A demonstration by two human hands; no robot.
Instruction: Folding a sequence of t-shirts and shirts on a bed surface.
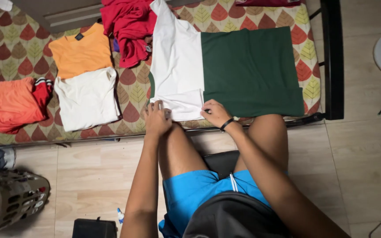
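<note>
The white and green shirt [225, 66] lies spread flat on the leaf-patterned bed cover [5, 48], its white part toward the person's left and its green part toward the right, with the near hem at the edge of the bed just in front of the person's knees. The left hand [157, 118] rests on the white corner at the near edge, fingers bent down onto the cloth; whether it pinches the fabric or only presses it cannot be told. The right hand [216, 113], with a dark band at the wrist, lies flat where white meets green, fingers spread and closed on nothing. To fold cleanly here, both hands would do well to smooth the small white flap outward and keep the near edge straight. 2 folded shirts, orange [81, 50] and white [87, 99], lie to the left, near a red heap [131, 26].
</note>
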